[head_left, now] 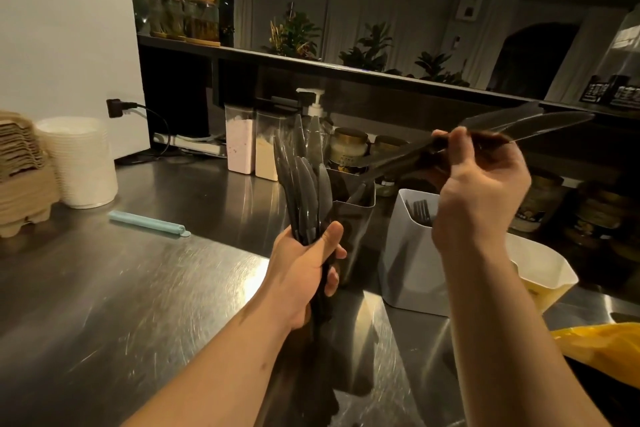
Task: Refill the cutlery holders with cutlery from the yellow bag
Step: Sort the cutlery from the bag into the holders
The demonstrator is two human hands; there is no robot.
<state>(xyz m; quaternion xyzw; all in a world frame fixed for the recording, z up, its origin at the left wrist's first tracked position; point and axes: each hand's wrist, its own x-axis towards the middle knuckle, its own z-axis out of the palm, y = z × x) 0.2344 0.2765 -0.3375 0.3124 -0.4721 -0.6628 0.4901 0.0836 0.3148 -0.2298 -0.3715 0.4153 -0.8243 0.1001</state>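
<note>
My left hand (304,270) grips a bundle of black plastic knives (303,180) upright by their handles, blades fanned upward, above the steel counter. My right hand (481,191) holds a few more black knives (512,130) nearly level, blades pointing right, above the holders. A dark cutlery holder (360,215) stands just right of the bundle with a knife in it. A white holder (408,253) beside it contains black forks (420,211). The yellow bag (606,350) lies at the lower right edge.
A white tub (547,270) sits behind my right forearm. On the left stand stacked white cups (83,159) and cardboard trays (20,177), with a light blue clip (149,224) on the counter (138,288). Powder containers, a pump bottle and jars line the back.
</note>
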